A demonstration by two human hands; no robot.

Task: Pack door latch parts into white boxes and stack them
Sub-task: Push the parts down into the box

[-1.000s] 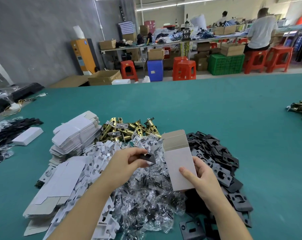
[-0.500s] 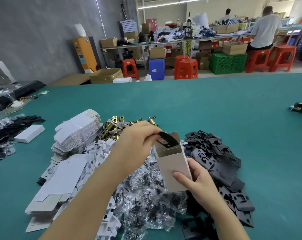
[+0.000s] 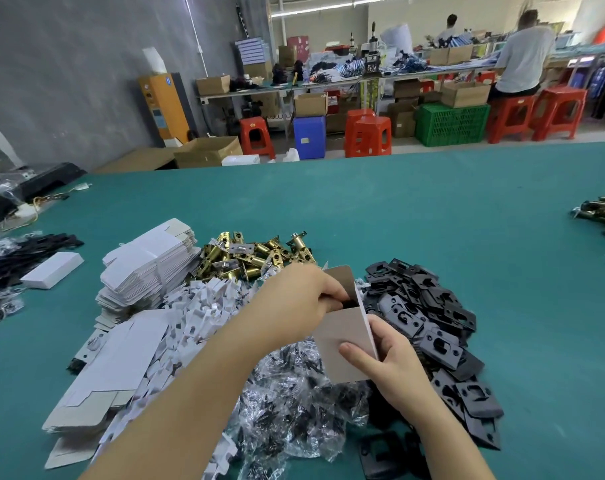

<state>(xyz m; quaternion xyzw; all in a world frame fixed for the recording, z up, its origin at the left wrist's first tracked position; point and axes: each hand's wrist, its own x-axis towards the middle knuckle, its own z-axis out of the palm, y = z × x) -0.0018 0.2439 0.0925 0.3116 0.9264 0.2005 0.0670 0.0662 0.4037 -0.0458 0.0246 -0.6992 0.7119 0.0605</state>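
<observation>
At the centre of a wide green table [image 3: 432,209], we hold a small white box [image 3: 342,337] upright, its top flap standing open. Our right hand [image 3: 394,362] grips the box from its 4 o'clock side, thumb lying across the front face and the other fingers wrapped behind. Our left hand [image 3: 304,299] comes in from 9 o'clock with its fingertips curled down into the box mouth, around something dark; we cannot tell for sure what it is, or whether the fingers have let it go.

We judge this to be the filling step: a part is going into the open box, and nothing is closed or stacked yet.

Supplies ring the box. At 3 o'clock lies a heap of black strike plates [image 3: 429,306]. At 12 o'clock sits a pile of brass latch bolts [image 3: 249,254]. At 6 o'clock are clear bags of dark screws [image 3: 294,403]. At 9 o'clock is a drift of white plastic pieces [image 3: 197,306], and beyond it, at 10 o'clock, a stack of flat unfolded boxes [image 3: 148,265]. One closed white box [image 3: 53,270] rests far out at 9 o'clock.

Next, we judge, the left hand must release the part, draw clear of the opening and reach for another part, likely from the brass pile or the bags, while the right keeps the box steady and upright.
</observation>
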